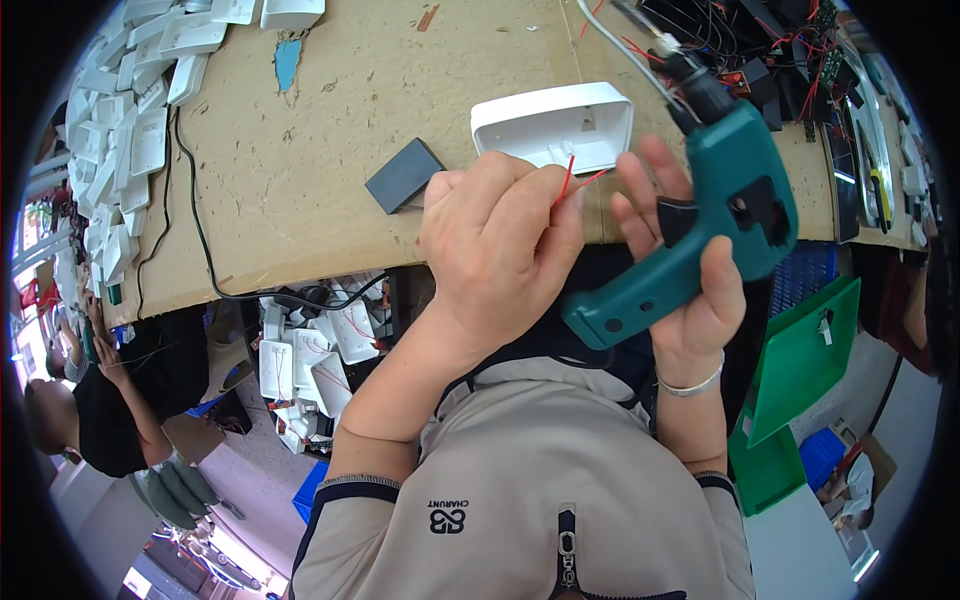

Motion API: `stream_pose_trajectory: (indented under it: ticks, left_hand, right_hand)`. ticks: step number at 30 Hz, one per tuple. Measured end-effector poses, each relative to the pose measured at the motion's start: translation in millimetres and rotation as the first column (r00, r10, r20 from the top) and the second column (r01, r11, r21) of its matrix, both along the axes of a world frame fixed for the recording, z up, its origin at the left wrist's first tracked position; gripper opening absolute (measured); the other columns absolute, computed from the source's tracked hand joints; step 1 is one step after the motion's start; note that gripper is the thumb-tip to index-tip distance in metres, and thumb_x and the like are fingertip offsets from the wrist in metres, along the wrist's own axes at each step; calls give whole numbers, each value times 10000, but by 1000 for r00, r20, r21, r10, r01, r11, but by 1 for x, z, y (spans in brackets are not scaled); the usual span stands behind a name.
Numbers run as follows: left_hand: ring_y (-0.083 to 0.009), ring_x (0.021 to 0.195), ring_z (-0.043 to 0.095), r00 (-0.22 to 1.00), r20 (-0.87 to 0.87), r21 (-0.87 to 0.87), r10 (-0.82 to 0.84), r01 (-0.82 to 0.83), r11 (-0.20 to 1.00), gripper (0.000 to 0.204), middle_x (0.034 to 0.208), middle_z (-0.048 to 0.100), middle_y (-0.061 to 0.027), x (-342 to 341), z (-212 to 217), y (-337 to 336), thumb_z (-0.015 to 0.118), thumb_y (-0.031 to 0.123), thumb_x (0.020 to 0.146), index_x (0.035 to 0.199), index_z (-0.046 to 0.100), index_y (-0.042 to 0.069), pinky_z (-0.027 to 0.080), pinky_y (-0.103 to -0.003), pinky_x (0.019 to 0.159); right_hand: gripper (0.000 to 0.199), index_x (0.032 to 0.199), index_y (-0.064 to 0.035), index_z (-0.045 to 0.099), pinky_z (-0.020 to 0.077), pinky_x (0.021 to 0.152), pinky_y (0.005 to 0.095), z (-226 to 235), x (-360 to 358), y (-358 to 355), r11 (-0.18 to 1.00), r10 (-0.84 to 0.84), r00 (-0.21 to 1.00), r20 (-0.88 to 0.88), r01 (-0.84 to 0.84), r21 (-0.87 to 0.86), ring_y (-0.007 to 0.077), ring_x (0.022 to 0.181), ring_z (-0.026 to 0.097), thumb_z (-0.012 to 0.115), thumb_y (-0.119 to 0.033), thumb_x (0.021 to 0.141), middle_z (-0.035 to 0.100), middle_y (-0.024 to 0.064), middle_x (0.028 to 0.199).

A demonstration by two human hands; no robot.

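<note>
My left hand (497, 235) is closed, its fingertips pinching thin red wires (566, 180) whose ends stick up beside the thumb. In my right hand (700, 315) rests a green pistol-shaped soldering gun (722, 195); the thumb lies against its grip and the fingers are on the far side, slightly blurred. Its black nozzle and metal tip point away toward the upper right. Just beyond the left hand is a white plastic housing (485, 125), open side toward me. A dark grey rectangular block (405, 176) lies to the left of that hand, with a bit of wire at its near edge.
White housings (150, 140) are piled at the table's left, near a black cable (200, 225). Tangled wires and circuit boards (765, 50) fill the far right. Below the edge sit more wired housings (300, 365) and green trays (800, 360). Another person (110, 400) works at left.
</note>
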State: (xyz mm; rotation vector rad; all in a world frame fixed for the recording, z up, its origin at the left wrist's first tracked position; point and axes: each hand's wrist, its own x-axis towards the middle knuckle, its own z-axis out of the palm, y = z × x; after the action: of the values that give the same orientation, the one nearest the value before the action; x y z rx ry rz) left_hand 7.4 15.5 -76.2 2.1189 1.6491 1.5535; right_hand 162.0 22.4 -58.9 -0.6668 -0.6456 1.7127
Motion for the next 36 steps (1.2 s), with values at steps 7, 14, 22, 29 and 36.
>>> stream_pose_trajectory:
  ticks: [7, 14, 22, 29, 36]
  left_hand:
    - [-131, 551, 446, 997, -72, -46, -37, 34, 998, 175, 678, 498, 14, 6, 6, -5, 663, 56, 636, 784, 576, 91, 231, -320, 610]
    - [-174, 793, 470, 987, -94, 7, 128, -128, 992, 148, 898, 537, -52, 11, 16, -2, 708, 60, 614, 734, 625, 76, 286, -296, 729]
    - [-216, 871, 518, 966, -178, -39, 186, -196, 980, 102, 982, 568, -87, 7, 14, 18, 674, 54, 607, 695, 624, 47, 317, -325, 796]
    - [-233, 782, 530, 966, -179, -33, 187, -196, 980, 76, 921, 574, -99, 8, 9, 26, 654, 39, 600, 663, 612, 25, 365, -340, 717]
    - [-231, 824, 514, 957, -208, -41, 204, -217, 975, 72, 918, 570, -84, 8, 10, 27, 653, 38, 593, 649, 612, 20, 358, -336, 728]
  right_hand:
    - [721, 1316, 22, 257, 511, 782, 333, 14, 56, -29, 993, 17, 960, 281, -49, 107, 301, 1027, 536, 593, -360, 805, 403, 259, 1248]
    - [714, 1157, 101, 409, 509, 636, 256, 38, 75, -56, 982, -116, 799, 591, 3, 188, 185, 787, 582, 715, -358, 704, 526, 218, 1072]
    - [698, 1039, 90, 502, 465, 567, 250, 43, 62, -73, 993, -81, 681, 728, 115, 3, 177, 679, 580, 771, -401, 622, 571, 172, 950]
    - [663, 1076, 74, 497, 464, 576, 262, 41, 55, -73, 997, -20, 654, 756, 65, -31, 182, 692, 580, 762, -353, 644, 577, 187, 974]
    - [666, 1090, 69, 492, 477, 584, 265, 38, 51, -70, 997, -16, 638, 770, 73, -40, 183, 680, 585, 755, -349, 644, 582, 185, 970]
